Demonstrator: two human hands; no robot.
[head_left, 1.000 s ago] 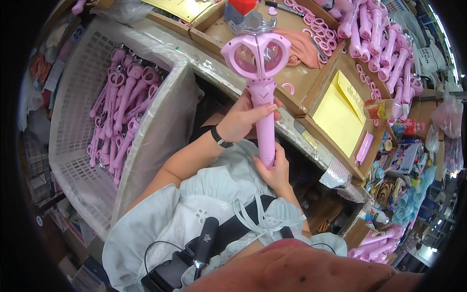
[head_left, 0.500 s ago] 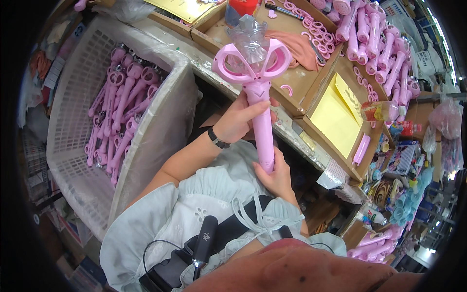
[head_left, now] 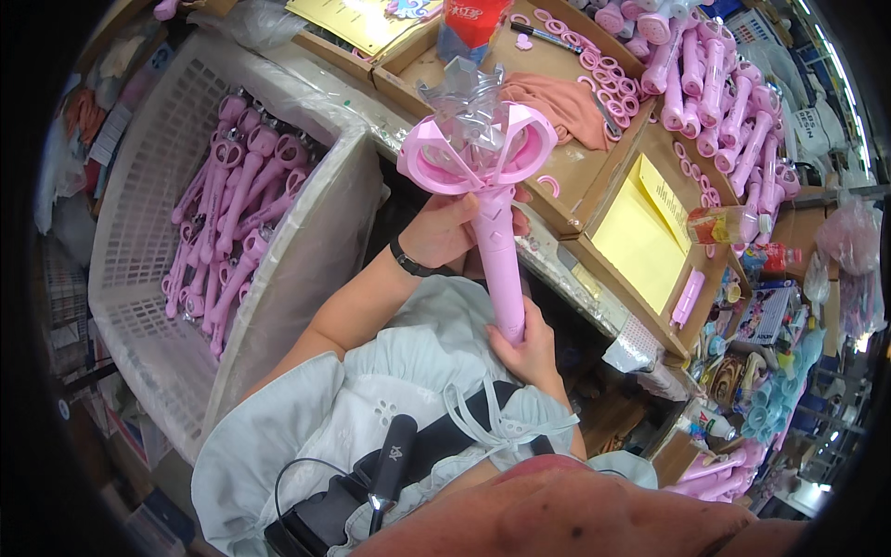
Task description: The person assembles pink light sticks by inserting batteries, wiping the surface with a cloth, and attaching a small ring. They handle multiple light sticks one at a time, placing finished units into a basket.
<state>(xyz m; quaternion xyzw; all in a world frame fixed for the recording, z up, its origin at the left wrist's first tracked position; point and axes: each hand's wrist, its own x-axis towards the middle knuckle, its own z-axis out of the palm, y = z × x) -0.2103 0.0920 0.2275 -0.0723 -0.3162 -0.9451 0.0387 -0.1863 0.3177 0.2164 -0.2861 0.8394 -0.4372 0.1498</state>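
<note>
A pink toy wand is held up between both hands, tilted slightly, its head pointing away from me. Pink loops and a clear, silvery crown-shaped piece form its top. My left hand is closed round the upper handle, just below the loops, with part of its fingers hidden behind. At the lower end of the handle, my right hand is wrapped round the grip.
A white plastic basket at left holds many similar pink wands. Cardboard trays on the bench hold pink rings, an orange cloth, a marker and yellow paper. Pink handles are piled at the far right.
The wand has turned about its length, so its loops and handle markings show from another side. Both hands keep hold of it and have moved slightly.
</note>
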